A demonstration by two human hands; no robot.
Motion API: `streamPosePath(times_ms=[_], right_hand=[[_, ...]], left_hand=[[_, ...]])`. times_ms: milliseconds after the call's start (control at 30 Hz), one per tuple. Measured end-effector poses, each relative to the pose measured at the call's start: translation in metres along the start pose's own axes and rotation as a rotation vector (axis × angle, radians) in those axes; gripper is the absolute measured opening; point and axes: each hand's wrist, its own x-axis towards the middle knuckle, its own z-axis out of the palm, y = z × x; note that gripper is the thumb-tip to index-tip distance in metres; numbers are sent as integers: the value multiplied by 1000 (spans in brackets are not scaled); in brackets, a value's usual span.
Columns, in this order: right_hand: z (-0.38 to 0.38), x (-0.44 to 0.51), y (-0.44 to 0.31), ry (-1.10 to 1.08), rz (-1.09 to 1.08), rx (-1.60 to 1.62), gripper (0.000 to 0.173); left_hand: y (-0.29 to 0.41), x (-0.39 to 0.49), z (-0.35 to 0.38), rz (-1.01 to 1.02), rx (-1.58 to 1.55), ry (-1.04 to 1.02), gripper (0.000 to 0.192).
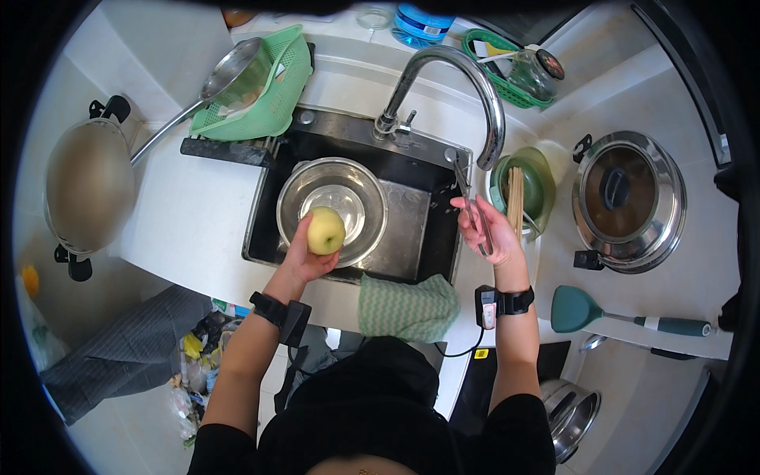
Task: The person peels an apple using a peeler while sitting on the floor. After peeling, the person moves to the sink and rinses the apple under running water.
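My left hand grips a yellow-green apple, its stem hollow showing, above a stainless-steel bowl. That bowl stands in the dark sink, towards its left side, with what looks like water inside. Over the sink's right edge, my right hand holds a slim metal kitchen tool. The tool has a narrow, loop-like handle, and its upper end points towards the faucet. Whether it is a peeler or another implement, I cannot tell. Apple and tool are apart.
A chrome gooseneck faucet arches over the sink's back right. Wooden chopsticks stand in a green container beside my right hand. A striped cloth hangs over the front edge. Left of the sink sits a green basket holding a saucepan.
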Motion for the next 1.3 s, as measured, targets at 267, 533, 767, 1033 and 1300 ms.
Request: streamPosePath(times_ms=[267, 533, 767, 1033, 1300], right_hand=[[-11, -19, 51, 516, -122, -1526, 28], [2, -87, 58, 774, -179, -2433, 8], [-17, -131, 2, 1007, 94, -2855, 18], [-70, -133, -14, 903, -100, -2922, 14], [-38, -137, 1, 922, -395, -3058, 16]], left_hand=[[-3, 13, 15, -30, 18, 35, 66], [-5, 28, 24, -97, -13, 28, 64], [-11, 24, 29, -96, 41, 0, 65], [-4, 16, 19, -97, 31, 15, 67], [8, 9, 2, -55, 18, 18, 69]])
